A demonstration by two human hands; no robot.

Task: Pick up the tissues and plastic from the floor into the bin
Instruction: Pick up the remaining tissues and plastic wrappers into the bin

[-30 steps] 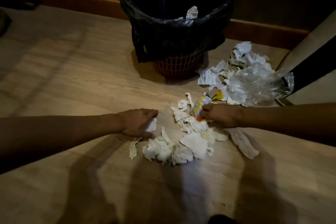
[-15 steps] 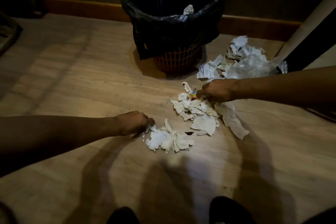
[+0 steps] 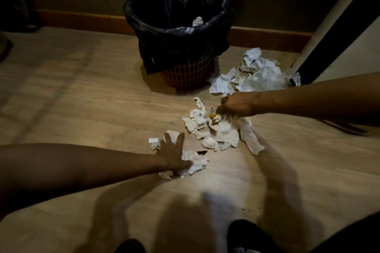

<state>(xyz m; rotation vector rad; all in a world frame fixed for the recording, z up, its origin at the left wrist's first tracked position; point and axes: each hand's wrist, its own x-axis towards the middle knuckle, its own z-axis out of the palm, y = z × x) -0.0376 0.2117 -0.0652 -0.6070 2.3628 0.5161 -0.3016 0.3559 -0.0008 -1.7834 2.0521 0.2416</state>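
Tissues [image 3: 218, 131] lie crumpled on the floor [image 3: 82, 92] between your hands. Your right hand [image 3: 238, 106] is clenched on some of them; your left hand [image 3: 173, 153] is spread flat over others. Plastic [image 3: 265, 79] lies beyond, beside the black-lined bin [image 3: 178, 33].

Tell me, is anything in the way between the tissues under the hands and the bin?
Nothing visible blocks the way. Bare floor lies between the tissues and the bin, whose top is open. The left hand and right hand already touch tissues. The plastic lies off to the bin's right.
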